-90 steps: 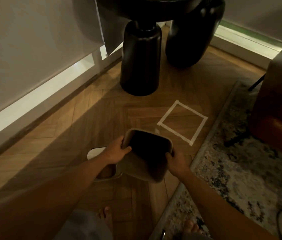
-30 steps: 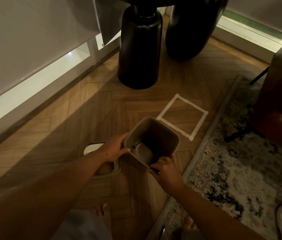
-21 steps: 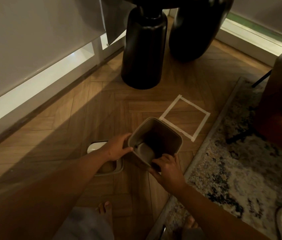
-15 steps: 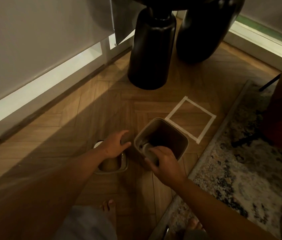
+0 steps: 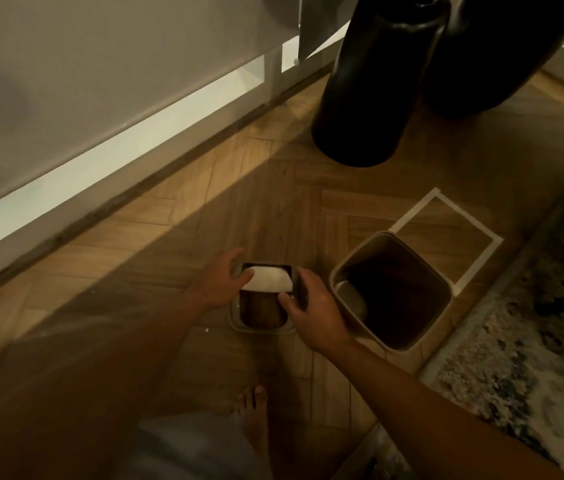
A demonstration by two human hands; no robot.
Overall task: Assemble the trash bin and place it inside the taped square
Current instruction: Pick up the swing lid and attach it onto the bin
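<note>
The beige bin body (image 5: 349,271) stands upright and open on the wooden floor, its far corner overlapping the near edge of the white taped square (image 5: 446,233). Left of it lies the bin's lid frame (image 5: 262,328), with a white swing flap (image 5: 268,280) tilted in its opening. My left hand (image 5: 219,282) grips the frame's left edge, fingers curled on its far corner. My right hand (image 5: 311,310) holds the frame's right edge beside the flap. Neither hand touches the bin body.
Two black rounded furniture bases (image 5: 370,84) stand beyond the square. A patterned rug (image 5: 523,348) lies on the right, its edge next to the bin. A wall with a lit baseboard (image 5: 100,161) runs along the left. My bare foot (image 5: 251,410) is below the lid.
Both hands set the bin body down and let go of it. They moved left onto the lid frame. The view shifted left, closer to the floor.
</note>
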